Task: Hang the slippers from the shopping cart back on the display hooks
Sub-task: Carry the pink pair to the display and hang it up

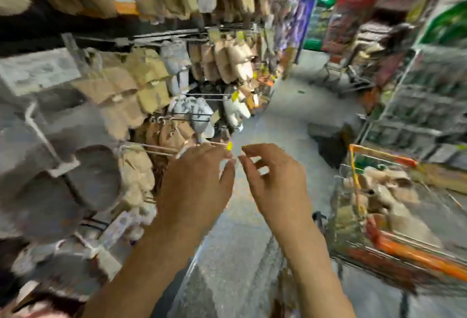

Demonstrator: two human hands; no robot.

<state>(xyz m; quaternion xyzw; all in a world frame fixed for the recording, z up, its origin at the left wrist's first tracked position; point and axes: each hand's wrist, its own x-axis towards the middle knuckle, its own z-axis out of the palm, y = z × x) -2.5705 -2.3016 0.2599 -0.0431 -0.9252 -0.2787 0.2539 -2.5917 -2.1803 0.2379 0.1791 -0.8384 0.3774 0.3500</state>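
Frame heavily blurred; fine detail unreliable. Slippers (389,191), beige and tan, lie heaped in the wire shopping cart (394,249) at near right; cart has orange trim along rim and handle. More slippers hang in rows on the display rack (141,85) filling the left side: tan and beige pairs at upper left and centre, grey ones (83,178) at near left, white-grey pairs (194,113) farther along. A display hook (161,149), a thin metal prong, juts rightward from the rack at mid-height, with a small yellow tag (229,145) at its tip. Left hand (199,186) is raised at the hook's end, fingers extended and loosely curved, fingertips at or just beside the prong tip; contact cannot be confirmed. Right hand (273,178) is raised just right of it, fingers partly curled, thumb and forefinger close together near the tag; whether they pinch anything cannot be told. Neither hand visibly holds a slipper. Grey aisle floor (252,216) runs between rack and cart; stocked shelves (417,105) at far right.
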